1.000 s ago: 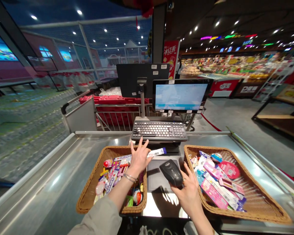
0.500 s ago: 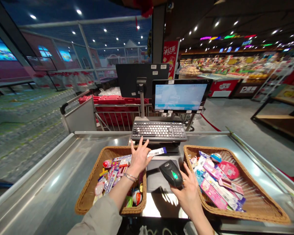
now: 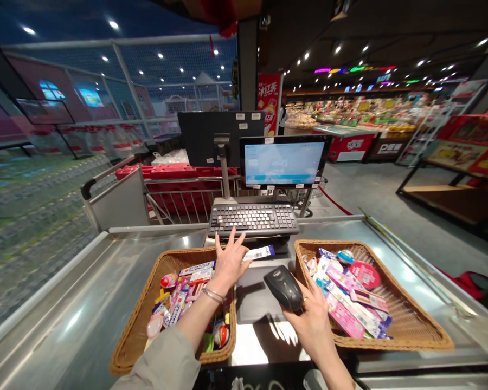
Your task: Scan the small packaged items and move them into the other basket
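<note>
My left hand (image 3: 230, 264) reaches over the left wicker basket (image 3: 124, 337), just short of the keyboard. Thumb and finger pinch a slim white and purple candy packet (image 3: 260, 253), its barcode facing up; the other fingers are spread. In my right hand (image 3: 312, 319) is a black handheld barcode scanner (image 3: 283, 288), its head pointing up and left toward the packet, a gap apart from it. Small candy packs and toys (image 3: 179, 303) lie in the left basket, partly hidden by my forearm. Similar packs (image 3: 352, 306) are heaped in the right wicker basket (image 3: 421, 330).
A black keyboard (image 3: 254, 218) stands behind the baskets, below a lit monitor (image 3: 284, 162) and a second screen (image 3: 219, 138) seen from behind. The metal counter (image 3: 71, 303) has raised edges. Beyond it stands a shopping cart (image 3: 179, 197).
The view has turned slightly right, so the surroundings sit farther left. The scanner's green light no longer shows. Both hands keep their holds.
</note>
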Motion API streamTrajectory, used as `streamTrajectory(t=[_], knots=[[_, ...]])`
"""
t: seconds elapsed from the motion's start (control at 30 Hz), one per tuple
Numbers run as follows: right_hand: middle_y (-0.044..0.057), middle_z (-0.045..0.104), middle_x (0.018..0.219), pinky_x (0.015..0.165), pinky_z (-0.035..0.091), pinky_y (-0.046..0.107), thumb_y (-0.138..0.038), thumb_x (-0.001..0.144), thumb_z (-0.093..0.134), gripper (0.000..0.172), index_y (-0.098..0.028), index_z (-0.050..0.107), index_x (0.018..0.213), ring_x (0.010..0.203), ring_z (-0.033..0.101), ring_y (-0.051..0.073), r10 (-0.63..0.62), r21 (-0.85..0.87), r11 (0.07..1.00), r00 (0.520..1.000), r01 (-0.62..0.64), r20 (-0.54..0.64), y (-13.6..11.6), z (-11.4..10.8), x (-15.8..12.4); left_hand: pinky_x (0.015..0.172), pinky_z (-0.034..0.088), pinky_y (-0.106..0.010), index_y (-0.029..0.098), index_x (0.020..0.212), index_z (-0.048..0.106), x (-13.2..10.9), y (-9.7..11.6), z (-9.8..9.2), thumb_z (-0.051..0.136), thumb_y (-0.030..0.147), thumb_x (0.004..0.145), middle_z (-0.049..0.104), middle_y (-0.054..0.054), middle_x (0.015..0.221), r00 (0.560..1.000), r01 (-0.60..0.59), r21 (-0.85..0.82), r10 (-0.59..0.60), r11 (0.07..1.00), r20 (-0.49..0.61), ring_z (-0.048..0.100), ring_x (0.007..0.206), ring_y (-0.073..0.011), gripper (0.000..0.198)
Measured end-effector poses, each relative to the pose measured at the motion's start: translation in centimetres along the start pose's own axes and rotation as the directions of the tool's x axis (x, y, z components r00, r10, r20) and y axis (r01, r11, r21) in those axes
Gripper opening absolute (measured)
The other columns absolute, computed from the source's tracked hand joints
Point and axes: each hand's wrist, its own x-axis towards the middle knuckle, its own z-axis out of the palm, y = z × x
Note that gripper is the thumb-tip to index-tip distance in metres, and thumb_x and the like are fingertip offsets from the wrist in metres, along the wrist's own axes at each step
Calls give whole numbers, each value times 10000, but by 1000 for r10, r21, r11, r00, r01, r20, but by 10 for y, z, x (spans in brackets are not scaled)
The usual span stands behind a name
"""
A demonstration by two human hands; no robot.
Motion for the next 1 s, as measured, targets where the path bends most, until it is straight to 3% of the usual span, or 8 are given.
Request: streamTrajectory(t=[0.23,0.43,0.77,1.0], knots=[[120,559,1362,1101,312,598,-339,718,645,507,-212,642,1209,1384,350,356,91,-44,995,994,-93,-58,8,-11,-5,1131,-47,-728,238,906,644,14,14,6,667,298,822,519,-65,1442,997,-73,-16,73,997,-3,250,1455,-345,105],[99,600,1309,1090,317,607,-293,717,619,443,-225,672,1152,1385,345,361,127,-69,989,988,-132,-83,13,-22,-8,1125,-43,-734,231,903,647,28,27,11,687,291,807,517,-68,1444,992,-123,-51,123,991,6,254,1452,-348,120],[104,586,1308,1073,356,532,-356,737,640,399,-230,685,1113,1354,392,330,144,-85,982,960,-169,-242,28,-37,-12,1109,-42,-753,223,890,647,48,50,19,684,289,814,526,-65,1438,976,-215,-91,218,972,19,281,1441,-352,107],[107,633,1246,1119,282,540,-399,745,646,356,-218,707,1044,1388,351,318,190,-40,976,925,-215,-328,45,-46,-18,1114,-77,-731,226,907,656,60,64,34,681,317,821,509,-61,1454,946,-313,-132,321,941,50,269,1447,-346,127]])
